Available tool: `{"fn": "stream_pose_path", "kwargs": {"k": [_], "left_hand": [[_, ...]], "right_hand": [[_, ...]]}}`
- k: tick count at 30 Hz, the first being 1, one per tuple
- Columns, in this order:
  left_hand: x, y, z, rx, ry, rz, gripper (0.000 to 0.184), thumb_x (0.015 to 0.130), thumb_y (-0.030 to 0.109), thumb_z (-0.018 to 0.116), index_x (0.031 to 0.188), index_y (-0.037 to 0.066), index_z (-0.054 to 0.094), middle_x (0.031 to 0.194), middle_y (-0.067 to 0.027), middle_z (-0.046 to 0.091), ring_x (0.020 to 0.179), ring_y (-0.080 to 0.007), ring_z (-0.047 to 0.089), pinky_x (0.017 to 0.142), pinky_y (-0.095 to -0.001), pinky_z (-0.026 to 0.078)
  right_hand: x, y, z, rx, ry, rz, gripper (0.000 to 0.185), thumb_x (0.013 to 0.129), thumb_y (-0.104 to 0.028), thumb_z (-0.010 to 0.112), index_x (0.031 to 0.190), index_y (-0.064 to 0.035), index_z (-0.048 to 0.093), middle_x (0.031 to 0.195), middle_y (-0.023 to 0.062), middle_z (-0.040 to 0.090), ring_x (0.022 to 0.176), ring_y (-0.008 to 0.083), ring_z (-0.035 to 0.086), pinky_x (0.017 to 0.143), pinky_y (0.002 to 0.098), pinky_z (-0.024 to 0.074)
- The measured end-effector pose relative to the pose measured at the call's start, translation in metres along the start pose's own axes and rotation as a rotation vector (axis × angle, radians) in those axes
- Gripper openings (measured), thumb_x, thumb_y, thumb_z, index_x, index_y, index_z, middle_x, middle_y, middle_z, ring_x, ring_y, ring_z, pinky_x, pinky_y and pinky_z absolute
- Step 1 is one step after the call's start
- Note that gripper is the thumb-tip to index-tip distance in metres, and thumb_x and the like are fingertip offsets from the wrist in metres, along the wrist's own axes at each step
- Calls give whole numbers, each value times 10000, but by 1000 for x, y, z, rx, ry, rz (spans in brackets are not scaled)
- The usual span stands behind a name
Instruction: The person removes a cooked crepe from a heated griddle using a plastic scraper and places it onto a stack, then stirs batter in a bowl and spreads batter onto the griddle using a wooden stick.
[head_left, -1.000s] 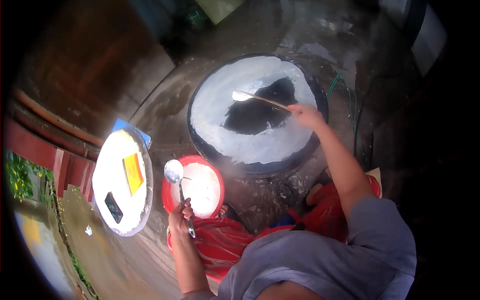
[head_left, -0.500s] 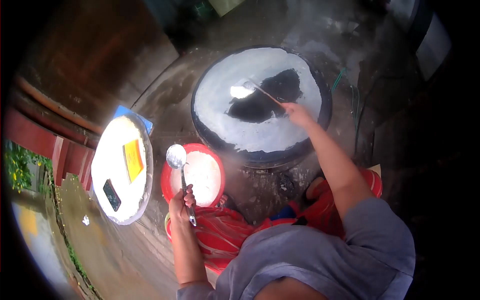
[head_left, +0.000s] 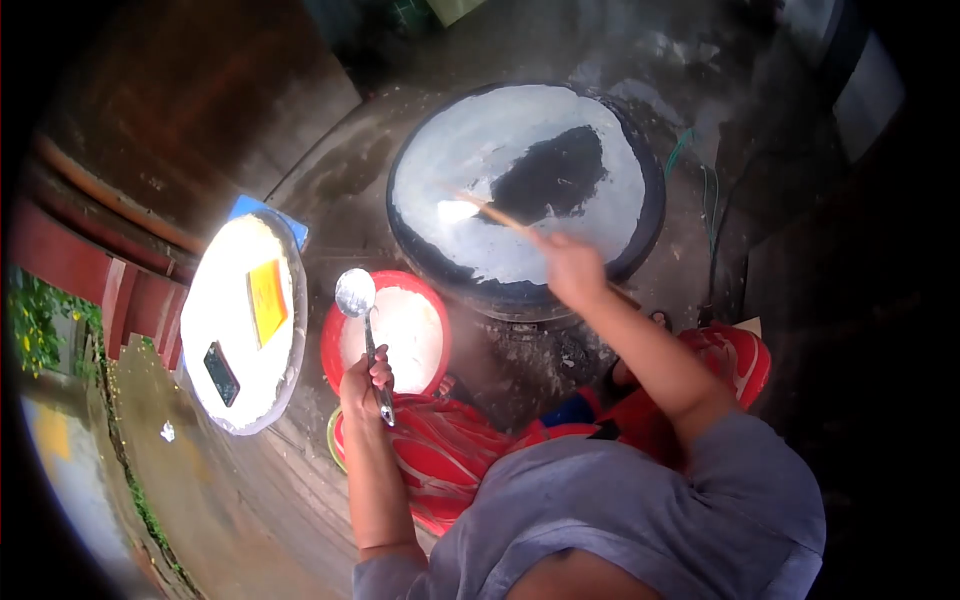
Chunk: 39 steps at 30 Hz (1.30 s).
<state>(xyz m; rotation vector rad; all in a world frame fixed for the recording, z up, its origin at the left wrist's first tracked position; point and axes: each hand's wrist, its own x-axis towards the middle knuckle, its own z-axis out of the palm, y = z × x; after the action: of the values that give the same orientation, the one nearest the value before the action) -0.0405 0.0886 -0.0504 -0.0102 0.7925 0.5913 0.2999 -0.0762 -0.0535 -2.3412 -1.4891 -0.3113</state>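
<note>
My right hand (head_left: 575,270), slightly blurred, is closed around a wooden-handled spreader (head_left: 508,221) over a large round dark griddle (head_left: 652,200). A thin layer of white batter (head_left: 440,165) covers most of the griddle, leaving a dark bare patch near the middle. The spreader's far end is at a bright white lump of batter (head_left: 458,210), left of that patch. Closed on the handle of a metal ladle (head_left: 355,293), my left hand (head_left: 366,385) is near a red basin (head_left: 440,372) of white batter. White coats the ladle's bowl, which is above the basin's left side.
On the left, a round tray with a white surface (head_left: 225,310) bears a phone (head_left: 221,374) and a yellow packet (head_left: 267,302). A blue object (head_left: 295,228) shows behind it. Green cord (head_left: 680,150) lies right of the griddle. My knees are in red cloth (head_left: 450,440).
My right hand has moved nearer to me and left, drawing the spreader and white lump leftward. The bare patch has shrunk on its left side. My left hand still holds the ladle, almost unmoved.
</note>
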Motion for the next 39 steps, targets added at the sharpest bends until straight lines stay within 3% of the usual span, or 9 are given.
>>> {"fn": "stream_pose_path", "kwargs": {"k": [4,10,14,18,22,26,34,36,39], "left_hand": [[-1,-2,3,37,-56,-10,350,979,211,245,1058,-96,394,796,-80,452,542,-113,390,457,-218,364],[0,-1,1,36,-39,-19,350,981,221,241,1042,-90,391,798,-77,451,541,-113,386,453,-217,361],[1,1,1,5,-69,-41,340,980,225,240,1023,-77,390,807,-78,447,546,-114,390,452,-219,360],[-1,0,1,44,-55,-34,334,979,227,240,1018,-71,386,816,-77,442,543,-115,387,459,-223,359],[2,-1,2,21,5,-8,344,963,205,287,1066,-106,393,770,-65,453,518,-107,396,433,-228,344],[5,-2,2,36,-31,-25,342,979,227,235,1033,-75,386,814,-75,440,541,-119,386,461,-225,355],[13,2,-2,36,-41,-42,330,976,209,245,1067,-83,370,834,-90,446,556,-120,402,457,-228,359],[12,0,0,37,-35,-15,320,974,197,250,1072,-84,368,836,-89,447,558,-119,406,457,-225,359],[9,-3,5,63,-48,-53,311,970,186,256,1077,-84,368,839,-90,447,560,-118,407,457,-225,363]], "right_hand": [[-15,-29,42,-16,6,-59,407,761,-63,485,1153,-131,571,788,29,562,691,230,572,577,341,480],[-11,-5,4,177,-54,233,472,682,-38,579,1149,-108,549,840,81,579,713,285,597,605,387,490],[-30,-3,19,129,-4,-95,449,687,-42,567,1129,-118,563,849,83,582,725,275,599,609,387,493],[1,51,8,-148,25,177,371,754,-47,487,1108,-116,573,828,66,597,707,270,606,595,376,495],[-8,26,6,131,4,363,355,757,-62,501,1098,-123,574,869,80,606,712,282,608,611,385,495],[-15,51,29,-21,32,142,385,750,-55,511,1125,-128,562,836,81,590,709,276,602,612,391,495],[-11,51,3,125,33,408,400,663,-103,618,1060,-96,565,861,113,575,755,300,612,658,405,505],[-17,53,6,27,30,216,345,707,-90,572,1052,-99,574,837,101,579,740,288,613,627,395,504],[1,104,12,-159,141,309,301,782,-58,464,1051,-113,588,796,77,588,666,267,613,555,374,491]]}}
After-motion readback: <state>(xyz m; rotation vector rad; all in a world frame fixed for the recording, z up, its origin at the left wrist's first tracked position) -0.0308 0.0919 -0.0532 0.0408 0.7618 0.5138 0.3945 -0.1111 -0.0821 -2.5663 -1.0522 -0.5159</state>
